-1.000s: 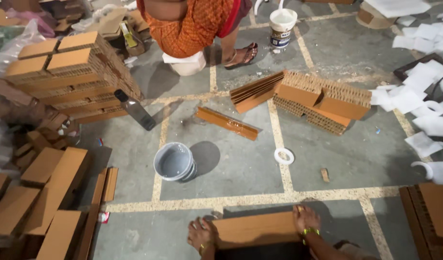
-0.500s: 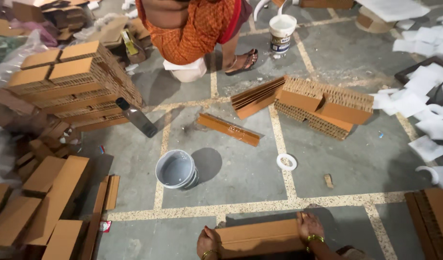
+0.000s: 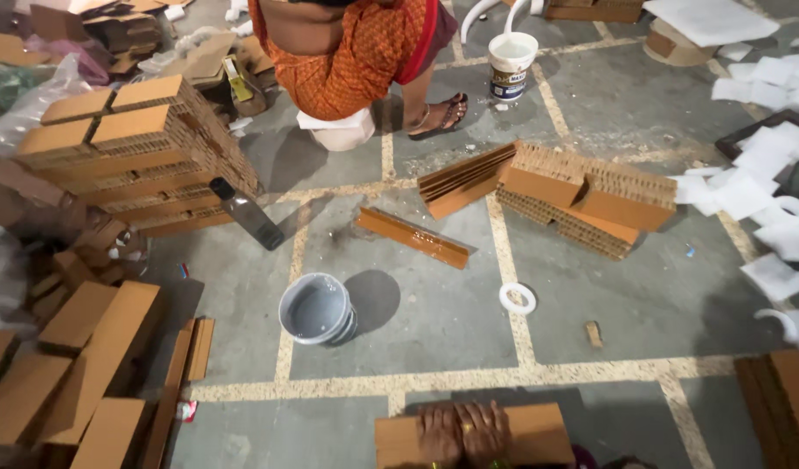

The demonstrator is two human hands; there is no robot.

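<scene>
Pressing evenly with flat palms seems the way to seat this piece well. The left hand [image 3: 440,432] and right hand [image 3: 484,430] lie side by side, fingers spread flat, on the flat brown corrugated cardboard block [image 3: 538,432] at the bottom edge of the floor. Further left sits a grey plastic bucket [image 3: 317,309]; at the top, a white tub with a dark label band [image 3: 510,62].

Bare left hand [image 3: 440,432]; right hand [image 3: 486,430] wears a gold ring.

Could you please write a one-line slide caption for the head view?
Both hands press side by side on a brown cardboard block, grey bucket ahead.
</scene>
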